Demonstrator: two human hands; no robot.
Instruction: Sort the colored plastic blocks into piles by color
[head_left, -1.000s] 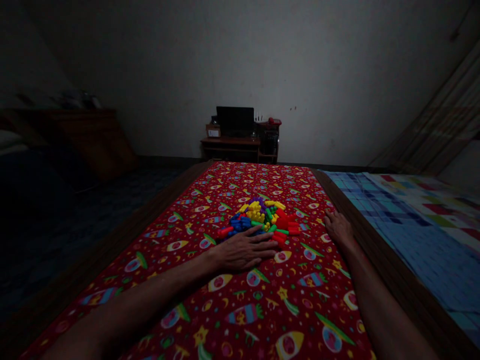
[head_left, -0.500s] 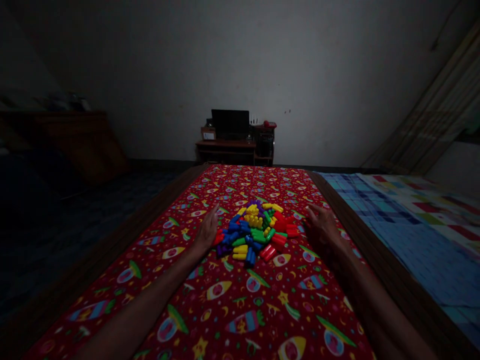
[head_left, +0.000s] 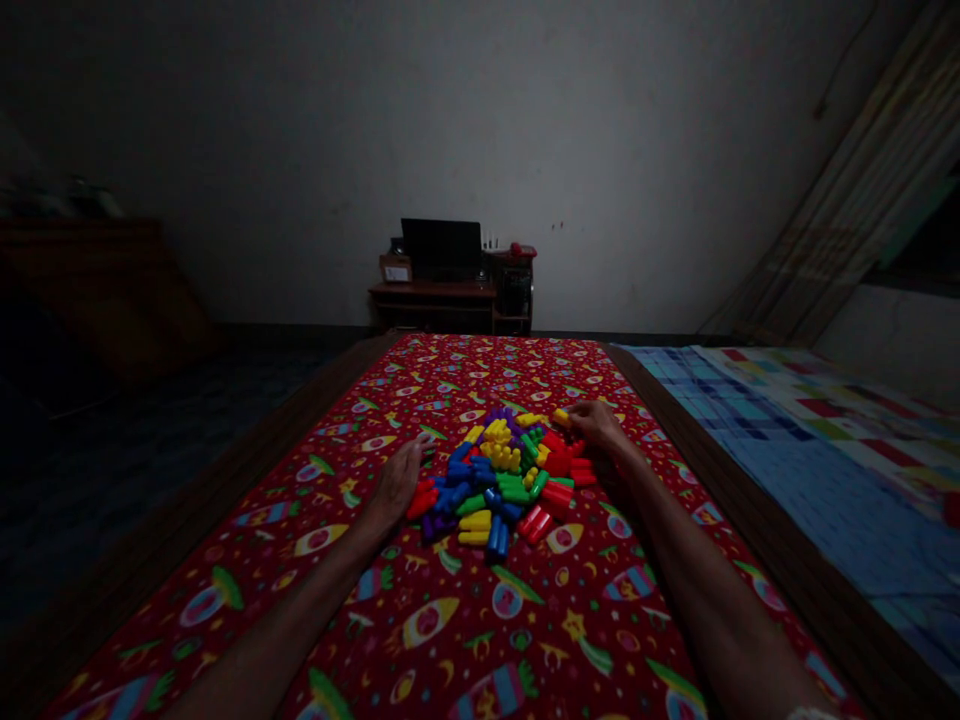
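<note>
Facing a pile of blocks (head_left: 514, 489), spread on a red cloth (head_left: 420, 655). Pinching a yellow block (head_left: 561, 417) in the right hand (head_left: 598, 425), at the pile's far right edge. Holding the left hand (head_left: 397, 482) open and unloaded, just left of the pile.

Left forearm (head_left: 300, 605) and right forearm (head_left: 686, 560) bare, narrowing forward; left hand (head_left: 396, 482) and right hand (head_left: 600, 424) bare too; whitish scrap (head_left: 811, 714) low on right forearm, cuff or band unclear.
</note>
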